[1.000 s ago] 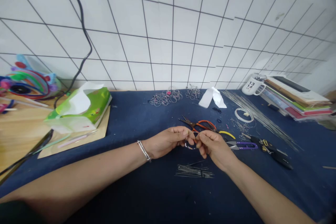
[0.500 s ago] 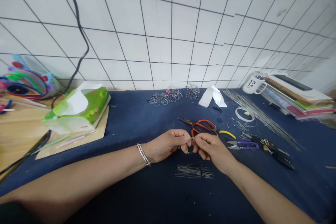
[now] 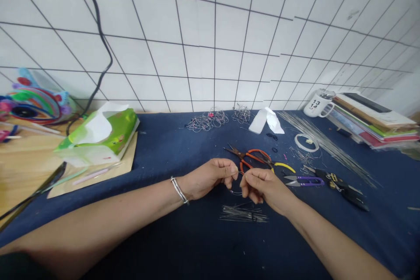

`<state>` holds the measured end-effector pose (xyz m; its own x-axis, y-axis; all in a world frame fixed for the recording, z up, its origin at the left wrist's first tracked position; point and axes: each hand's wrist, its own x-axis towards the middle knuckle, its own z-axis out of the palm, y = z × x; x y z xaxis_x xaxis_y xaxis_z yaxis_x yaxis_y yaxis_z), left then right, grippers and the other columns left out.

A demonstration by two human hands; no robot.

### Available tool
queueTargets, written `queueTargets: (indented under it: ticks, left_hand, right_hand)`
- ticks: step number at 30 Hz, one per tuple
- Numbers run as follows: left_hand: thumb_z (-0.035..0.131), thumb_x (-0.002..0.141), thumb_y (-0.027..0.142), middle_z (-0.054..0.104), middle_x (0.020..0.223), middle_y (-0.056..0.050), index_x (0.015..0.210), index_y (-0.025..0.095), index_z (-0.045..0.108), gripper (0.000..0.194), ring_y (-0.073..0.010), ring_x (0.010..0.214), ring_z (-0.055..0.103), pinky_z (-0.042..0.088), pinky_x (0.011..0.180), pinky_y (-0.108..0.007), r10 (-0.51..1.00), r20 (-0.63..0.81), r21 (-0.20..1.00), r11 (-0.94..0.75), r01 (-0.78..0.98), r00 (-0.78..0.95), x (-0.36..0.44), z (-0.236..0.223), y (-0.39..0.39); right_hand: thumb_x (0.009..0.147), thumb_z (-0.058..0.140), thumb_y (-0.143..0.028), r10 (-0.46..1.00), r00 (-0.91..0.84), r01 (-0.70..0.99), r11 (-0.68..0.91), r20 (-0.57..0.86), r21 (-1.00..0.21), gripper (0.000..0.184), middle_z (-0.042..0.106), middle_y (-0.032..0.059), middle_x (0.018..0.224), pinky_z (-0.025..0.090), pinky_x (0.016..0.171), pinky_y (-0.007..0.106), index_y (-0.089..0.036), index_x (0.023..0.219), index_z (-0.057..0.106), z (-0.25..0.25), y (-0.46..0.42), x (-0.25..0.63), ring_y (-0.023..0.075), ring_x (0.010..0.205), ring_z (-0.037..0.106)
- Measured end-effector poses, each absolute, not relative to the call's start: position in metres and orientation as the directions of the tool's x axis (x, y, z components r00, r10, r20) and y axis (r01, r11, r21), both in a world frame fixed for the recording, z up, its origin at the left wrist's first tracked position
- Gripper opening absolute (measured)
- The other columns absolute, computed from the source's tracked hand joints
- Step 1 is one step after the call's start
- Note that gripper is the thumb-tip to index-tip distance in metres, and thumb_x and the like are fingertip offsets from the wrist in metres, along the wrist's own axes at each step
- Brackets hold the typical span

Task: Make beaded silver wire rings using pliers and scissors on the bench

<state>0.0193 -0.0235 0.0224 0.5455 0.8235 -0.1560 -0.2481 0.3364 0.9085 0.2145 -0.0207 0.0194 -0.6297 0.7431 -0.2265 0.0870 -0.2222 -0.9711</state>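
Observation:
Between my fingertips is a thin wire loop (image 3: pixel 235 192), its lower curve showing under the fingers. My left hand (image 3: pixel 213 179), with a silver bangle (image 3: pixel 179 190) at the wrist, pinches one side of it. The other side is pinched by my right hand (image 3: pixel 262 183). Just below both hands lies a bundle of short wire pieces (image 3: pixel 243 214) on the dark blue cloth (image 3: pixel 183 240). Behind the hands rest orange-handled pliers (image 3: pixel 256 155), partly covered by my right hand.
Purple snips (image 3: pixel 306 181), black-handled pliers (image 3: pixel 348 194), a white ring coil (image 3: pixel 306 143) and long wires (image 3: pixel 328 148) lie right. Wire loops (image 3: pixel 205 121) and white paper (image 3: pixel 265 121) sit by the wall. A mug (image 3: pixel 319 103) and stacked books (image 3: pixel 374 120) stand right; a tissue pack (image 3: pixel 101 133) left.
My two hands have moved slightly apart, widening the gap between the fingertips. More of the wire loop's lower curve shows. The things on the cloth stay where they were.

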Motion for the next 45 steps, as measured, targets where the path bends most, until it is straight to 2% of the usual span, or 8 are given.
queueTargets:
  ticks: [4, 7, 16, 21, 27, 31, 35, 45]
  left_hand:
    - [0.058, 0.075, 0.031, 0.051, 0.060, 0.001, 0.070, 0.010, 0.057, 0.021, -0.0063, 0.053, 0.042, 0.035, 0.058, -0.021, 0.811, -0.180, 0.897, 0.368, -0.245, 0.557, 0.022, 0.021, -0.024]
    - [0.056, 0.077, 0.030, 0.049, 0.058, 0.001, 0.071, 0.010, 0.057, 0.021, -0.0061, 0.052, 0.042, 0.034, 0.057, -0.021, 0.799, -0.190, 0.882, 0.394, -0.258, 0.570, 0.024, 0.020, -0.025]
    - [0.045, 0.084, 0.031, 0.051, 0.061, -0.003, 0.071, 0.010, 0.055, 0.026, -0.0136, 0.065, 0.053, 0.037, 0.069, -0.027, 0.758, -0.109, 0.825, 0.430, -0.367, 0.643, 0.023, 0.017, -0.025]
    - [0.044, 0.084, 0.026, 0.042, 0.056, 0.001, 0.063, 0.012, 0.048, 0.027, -0.0117, 0.061, 0.050, 0.035, 0.065, -0.024, 0.800, -0.094, 0.826, 0.394, -0.402, 0.592, 0.025, 0.018, -0.027]
    - [0.044, 0.084, 0.026, 0.043, 0.059, 0.001, 0.064, 0.012, 0.048, 0.025, -0.0101, 0.059, 0.048, 0.035, 0.063, -0.023, 0.816, -0.112, 0.849, 0.375, -0.372, 0.568, 0.022, 0.021, -0.029]
    - [0.046, 0.083, 0.030, 0.043, 0.058, 0.001, 0.065, 0.012, 0.050, 0.025, -0.0097, 0.058, 0.047, 0.034, 0.060, -0.023, 0.815, -0.123, 0.861, 0.372, -0.347, 0.567, 0.022, 0.022, -0.028]
    - [0.050, 0.080, 0.033, 0.044, 0.056, 0.002, 0.065, 0.012, 0.051, 0.026, -0.0081, 0.053, 0.042, 0.033, 0.057, -0.022, 0.792, -0.168, 0.868, 0.401, -0.293, 0.587, 0.025, 0.024, -0.028]
    - [0.050, 0.080, 0.034, 0.039, 0.053, 0.004, 0.066, 0.012, 0.052, 0.026, -0.0082, 0.053, 0.040, 0.032, 0.059, -0.023, 0.841, -0.150, 0.888, 0.345, -0.303, 0.520, 0.025, 0.027, -0.029]
  right_hand:
    - [0.086, 0.039, -0.042, 0.688, -0.678, 0.038, -0.319, -0.259, -0.947, 0.031, 0.057, 0.0005, 0.059, 0.024, 0.035, 0.016, -0.015, 0.083, 0.053, 0.015, -0.020, 0.214, 0.0047, 0.038, 0.042]
    - [0.086, 0.040, -0.041, 0.677, -0.684, -0.002, -0.373, -0.271, -0.928, 0.028, 0.052, -0.0020, 0.053, 0.022, 0.034, 0.016, -0.016, 0.076, 0.050, 0.014, -0.021, 0.213, 0.0049, 0.036, 0.040]
    - [0.085, 0.041, -0.039, 0.746, -0.628, -0.148, -0.394, -0.221, -0.907, 0.026, 0.046, -0.0041, 0.053, 0.021, 0.034, 0.016, -0.017, 0.072, 0.044, 0.020, -0.021, 0.212, 0.0047, 0.038, 0.039]
    - [0.085, 0.042, -0.039, 0.766, -0.606, -0.134, -0.363, -0.213, -0.922, 0.026, 0.047, -0.0038, 0.054, 0.024, 0.036, 0.016, -0.017, 0.071, 0.044, 0.022, -0.023, 0.210, 0.0049, 0.039, 0.040]
    - [0.085, 0.042, -0.041, 0.776, -0.595, -0.086, -0.318, -0.208, -0.944, 0.027, 0.048, -0.0039, 0.056, 0.026, 0.037, 0.016, -0.017, 0.072, 0.045, 0.024, -0.025, 0.211, 0.0054, 0.041, 0.042]
    - [0.085, 0.040, -0.042, 0.769, -0.612, 0.017, -0.222, -0.186, -0.975, 0.031, 0.054, -0.0007, 0.061, 0.028, 0.041, 0.017, -0.016, 0.072, 0.048, 0.026, -0.022, 0.213, 0.0061, 0.047, 0.045]
    - [0.085, 0.040, -0.043, 0.755, -0.628, 0.098, -0.164, -0.189, -0.982, 0.032, 0.058, 0.0015, 0.066, 0.024, 0.041, 0.016, -0.015, 0.074, 0.052, 0.025, -0.021, 0.214, 0.0053, 0.049, 0.043]
    - [0.084, 0.042, -0.044, 0.783, -0.596, 0.033, -0.201, -0.180, -0.979, 0.033, 0.053, -0.0013, 0.058, 0.027, 0.040, 0.016, -0.016, 0.069, 0.049, 0.021, -0.025, 0.211, 0.0052, 0.045, 0.041]
